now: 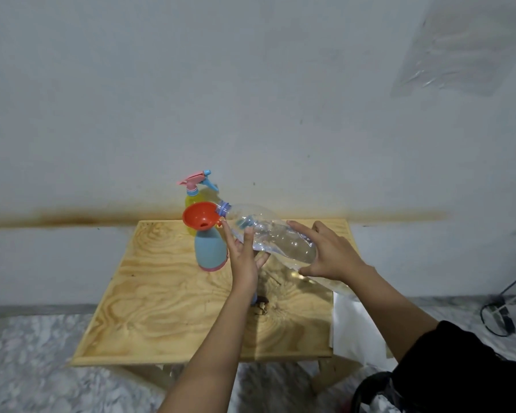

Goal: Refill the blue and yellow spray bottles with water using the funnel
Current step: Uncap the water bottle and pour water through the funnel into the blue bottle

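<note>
A blue spray bottle [210, 248] with a pink base stands uncapped on the wooden table [167, 308], an orange funnel [200, 218] sitting in its neck. Behind it stands the yellow spray bottle [191, 201] with its pink and blue trigger head on. A large clear plastic water bottle [268, 234] lies tilted, its open mouth over the funnel's rim. My left hand [245, 257] supports that bottle from below near its shoulder. My right hand [325, 251] grips its body further back.
The table stands against a grey wall with a rusty stain line. A small dark object [261, 302] lies on the tabletop under my left wrist. White sheets [355, 323] hang off the table's right side. Black cables [501, 314] lie on the mottled floor at the right.
</note>
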`<state>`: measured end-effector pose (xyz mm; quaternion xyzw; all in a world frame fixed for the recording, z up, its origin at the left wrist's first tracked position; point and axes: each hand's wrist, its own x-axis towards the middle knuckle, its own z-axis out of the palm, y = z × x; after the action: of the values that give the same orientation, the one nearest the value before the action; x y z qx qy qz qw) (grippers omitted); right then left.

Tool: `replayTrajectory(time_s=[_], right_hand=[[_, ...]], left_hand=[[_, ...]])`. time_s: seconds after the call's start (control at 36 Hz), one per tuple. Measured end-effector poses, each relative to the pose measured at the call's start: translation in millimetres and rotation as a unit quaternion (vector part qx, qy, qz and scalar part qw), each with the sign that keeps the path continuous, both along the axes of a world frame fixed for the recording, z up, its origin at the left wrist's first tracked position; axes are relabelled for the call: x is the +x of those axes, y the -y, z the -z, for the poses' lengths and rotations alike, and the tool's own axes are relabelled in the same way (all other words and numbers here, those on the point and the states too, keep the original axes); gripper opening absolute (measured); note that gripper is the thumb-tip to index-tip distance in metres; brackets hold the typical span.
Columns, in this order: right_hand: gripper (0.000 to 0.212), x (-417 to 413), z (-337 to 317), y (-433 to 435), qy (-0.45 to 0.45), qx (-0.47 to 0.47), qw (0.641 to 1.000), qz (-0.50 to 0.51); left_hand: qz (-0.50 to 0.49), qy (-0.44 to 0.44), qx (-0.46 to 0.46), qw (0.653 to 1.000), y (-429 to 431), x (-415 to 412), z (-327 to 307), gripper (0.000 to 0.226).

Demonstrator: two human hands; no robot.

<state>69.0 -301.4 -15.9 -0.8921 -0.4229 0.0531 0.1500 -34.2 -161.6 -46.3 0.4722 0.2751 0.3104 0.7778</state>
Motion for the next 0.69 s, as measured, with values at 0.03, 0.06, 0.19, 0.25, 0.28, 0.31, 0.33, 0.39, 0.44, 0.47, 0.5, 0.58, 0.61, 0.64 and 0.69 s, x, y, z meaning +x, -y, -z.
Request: replayTrajectory(time_s=[0.03, 0.06, 0.19, 0.25, 0.28, 0.31, 0.33, 0.39, 0.44, 0.47, 0.5, 0.58, 0.61, 0.64, 0.69], right_hand=[[0.099, 0.3, -2.4, -0.8, 0.0, -0.006, 1.0, 0.002], [0.099, 0.7, -4.3, -1.7, 0.0, -0.012, 1.0, 0.002], [0.101, 2.1, -13.1, -5.2, -0.003, -0.033, 0.999, 0.005], [0.101, 2.4, -16.4, -6.0, -0.003, -0.04, 0.999, 0.006], [0.1, 2.6, -17.9, -6.4, -0.001, -0.042, 0.999, 0.006], [0.1, 2.7, -19.4, -6.9, 0.001, -0.045, 0.999, 0.006], [0.1, 2.7, -21.2, -7.5, 0.003, -0.049, 0.999, 0.006], [0.1, 2.9, -24.6, -8.1, 0.004, -0.057, 0.998, 0.005], [0.099, 3.0, -27.6, -8.9, 0.003, -0.062, 0.998, 0.005], [0.099, 3.0, -29.0, -9.1, 0.001, -0.063, 0.998, 0.006], [0.099, 2.9, -30.2, -9.3, 0.0, -0.065, 0.998, 0.006], [0.098, 3.1, -32.7, -10.1, 0.001, -0.071, 0.997, 0.006], [0.098, 3.0, -33.3, -10.6, 0.002, -0.073, 0.997, 0.006], [0.098, 2.9, -33.7, -11.2, 0.003, -0.075, 0.997, 0.006], [0.097, 2.8, -34.2, -12.3, 0.002, -0.079, 0.997, 0.006]], left_hand=[[-0.001, 0.003, -0.008, 1.0, -0.8, 1.4, 1.1, 0.069], [0.0, 0.007, -0.016, 1.0, -2.0, 3.1, 2.8, 0.069], [0.016, 0.01, -0.04, 0.999, -9.1, 9.3, 14.3, 0.074], [0.021, 0.015, -0.043, 0.999, -10.7, 11.2, 16.4, 0.077], [0.022, 0.017, -0.045, 0.999, -11.1, 12.0, 16.6, 0.078], [0.023, 0.019, -0.048, 0.998, -11.1, 12.6, 16.0, 0.079], [0.024, 0.022, -0.052, 0.998, -11.5, 13.1, 16.1, 0.08], [0.027, 0.031, -0.06, 0.997, -11.7, 14.4, 17.3, 0.083], [0.027, 0.032, -0.066, 0.997, -12.5, 15.3, 18.6, 0.083], [0.025, 0.03, -0.067, 0.997, -12.8, 15.6, 18.8, 0.083], [0.023, 0.027, -0.067, 0.997, -13.1, 16.1, 19.2, 0.083], [0.025, 0.031, -0.071, 0.997, -13.4, 17.3, 19.3, 0.085], [0.024, 0.03, -0.073, 0.997, -13.3, 17.4, 18.7, 0.084], [0.023, 0.028, -0.074, 0.997, -12.7, 17.2, 17.6, 0.082], [0.019, 0.029, -0.076, 0.996, -12.0, 16.7, 16.0, 0.076]])
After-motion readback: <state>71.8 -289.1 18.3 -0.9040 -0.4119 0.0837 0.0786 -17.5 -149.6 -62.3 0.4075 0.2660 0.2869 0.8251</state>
